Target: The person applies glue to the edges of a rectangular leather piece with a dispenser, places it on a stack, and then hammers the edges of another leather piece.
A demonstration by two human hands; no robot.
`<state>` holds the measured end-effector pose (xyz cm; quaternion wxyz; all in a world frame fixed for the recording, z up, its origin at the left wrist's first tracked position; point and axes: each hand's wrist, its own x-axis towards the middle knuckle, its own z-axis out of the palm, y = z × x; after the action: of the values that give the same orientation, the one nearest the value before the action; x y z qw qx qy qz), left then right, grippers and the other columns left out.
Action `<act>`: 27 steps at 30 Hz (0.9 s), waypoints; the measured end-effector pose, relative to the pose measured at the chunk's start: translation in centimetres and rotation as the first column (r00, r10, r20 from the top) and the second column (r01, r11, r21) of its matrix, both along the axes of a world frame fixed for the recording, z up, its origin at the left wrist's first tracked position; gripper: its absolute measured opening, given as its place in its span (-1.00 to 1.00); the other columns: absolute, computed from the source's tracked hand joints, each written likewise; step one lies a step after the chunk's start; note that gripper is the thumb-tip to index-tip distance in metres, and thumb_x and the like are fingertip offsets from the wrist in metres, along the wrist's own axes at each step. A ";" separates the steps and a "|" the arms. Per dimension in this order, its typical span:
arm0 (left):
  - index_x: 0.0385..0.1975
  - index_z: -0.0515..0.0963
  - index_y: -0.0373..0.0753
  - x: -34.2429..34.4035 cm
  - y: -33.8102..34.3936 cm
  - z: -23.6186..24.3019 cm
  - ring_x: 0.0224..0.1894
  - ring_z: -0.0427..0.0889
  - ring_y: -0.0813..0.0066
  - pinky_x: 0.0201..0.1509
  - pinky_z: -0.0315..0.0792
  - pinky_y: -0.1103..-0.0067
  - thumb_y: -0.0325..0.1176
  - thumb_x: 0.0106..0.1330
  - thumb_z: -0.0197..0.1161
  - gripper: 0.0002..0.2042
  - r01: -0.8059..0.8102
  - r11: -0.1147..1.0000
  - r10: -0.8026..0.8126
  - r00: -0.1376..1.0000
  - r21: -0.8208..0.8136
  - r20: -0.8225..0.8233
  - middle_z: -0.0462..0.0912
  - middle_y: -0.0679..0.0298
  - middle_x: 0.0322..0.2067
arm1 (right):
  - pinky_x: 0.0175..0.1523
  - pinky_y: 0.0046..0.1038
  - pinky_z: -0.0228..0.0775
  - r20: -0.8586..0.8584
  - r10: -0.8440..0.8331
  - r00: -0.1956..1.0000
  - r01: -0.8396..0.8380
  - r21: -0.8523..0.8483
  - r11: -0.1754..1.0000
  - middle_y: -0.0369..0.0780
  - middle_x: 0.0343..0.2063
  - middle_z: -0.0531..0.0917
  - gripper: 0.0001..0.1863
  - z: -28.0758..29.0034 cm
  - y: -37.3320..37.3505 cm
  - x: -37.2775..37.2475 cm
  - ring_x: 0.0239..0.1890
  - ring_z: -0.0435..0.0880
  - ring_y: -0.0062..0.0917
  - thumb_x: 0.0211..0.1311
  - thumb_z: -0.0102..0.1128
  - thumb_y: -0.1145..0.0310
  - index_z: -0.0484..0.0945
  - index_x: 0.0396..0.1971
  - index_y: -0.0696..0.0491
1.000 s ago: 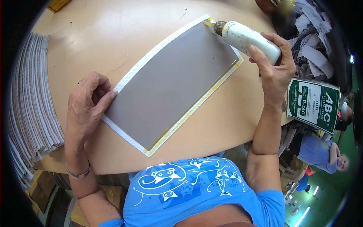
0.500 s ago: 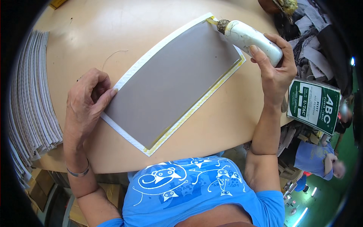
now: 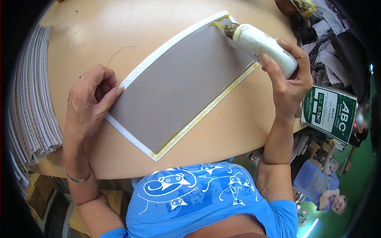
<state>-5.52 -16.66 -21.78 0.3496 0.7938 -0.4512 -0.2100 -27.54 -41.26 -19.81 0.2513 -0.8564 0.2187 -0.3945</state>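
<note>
A flat grey-brown panel (image 3: 180,85) with a white border lies slanted on the table. Yellow glue lines its right long border and shows at the far corner. At the left border, my left hand (image 3: 91,97) is closed, fingers curled and thumb pressed on the panel's edge. My right hand (image 3: 291,75) grips a white bottle (image 3: 264,47), tilted with its dark, crusted neck toward the panel's far corner. A yellowish, glue-coated tip (image 3: 216,25) sticks out of the neck and meets the panel near that corner. The border under the bottle is partly hidden.
A tall stack of pale sheets (image 3: 33,95) stands along the left. Dark and grey fabric scraps (image 3: 331,55) pile up at the right, beside a green and white can (image 3: 329,113). A thread (image 3: 121,49) lies on the table (image 3: 91,23). Another person (image 3: 317,182) is at lower right.
The bottle's tip has shifted slightly left and nearer, and more yellow glue shows at the far corner. The panel's far end has moved a little right. The other person has shifted.
</note>
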 end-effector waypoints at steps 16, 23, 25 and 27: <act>-0.51 0.40 -0.34 0.4 0.8 -0.3 -0.58 0.36 0.57 -0.49 0.29 0.67 -0.57 0.01 0.27 -0.85 0.001 1.000 0.000 0.999 -0.020 0.052 0.39 0.28 -0.61 | -0.20 -0.47 0.46 0.014 0.277 0.961 -0.273 -0.124 0.954 -0.14 -0.35 0.60 -0.59 0.0 3.9 1.2 -0.32 0.60 -0.40 -0.28 0.37 0.63 0.50 -0.28 0.22; -0.51 0.40 -0.33 1.0 1.5 0.2 -0.59 0.35 0.54 -0.49 0.29 0.64 -0.51 0.03 0.26 -0.86 -0.047 0.997 0.041 0.996 0.065 0.078 0.40 0.28 -0.62 | -0.01 -0.40 0.40 -0.127 0.312 0.941 -0.326 -0.106 0.939 -0.03 -0.23 0.56 -0.55 0.8 5.7 1.1 -0.16 0.57 -0.34 -0.18 0.34 0.59 0.45 -0.18 0.22; -0.50 0.40 -0.33 1.2 1.6 0.4 -0.59 0.35 0.53 -0.48 0.29 0.63 -0.48 0.04 0.26 -0.85 -0.042 0.994 0.032 0.994 0.100 0.105 0.40 0.26 -0.63 | -0.02 -0.39 0.40 -0.137 0.325 0.936 -0.339 -0.094 0.936 -0.01 -0.25 0.57 -0.54 0.9 6.2 1.2 -0.16 0.57 -0.33 -0.20 0.35 0.60 0.44 -0.18 0.21; -0.50 0.40 -0.33 1.3 1.9 0.3 -0.59 0.36 0.52 -0.48 0.30 0.62 -0.46 0.04 0.26 -0.85 -0.039 0.993 0.026 0.993 0.112 0.118 0.40 0.25 -0.63 | -0.03 -0.38 0.41 -0.123 0.350 0.929 -0.359 -0.063 0.931 0.01 -0.26 0.57 -0.52 0.7 6.7 1.5 -0.17 0.57 -0.31 -0.22 0.35 0.61 0.44 -0.17 0.20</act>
<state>-4.21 -14.76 -21.51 0.2800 0.8306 -0.4452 -0.1830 -26.09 -34.55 -19.12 0.2698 -0.9120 0.0571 -0.3038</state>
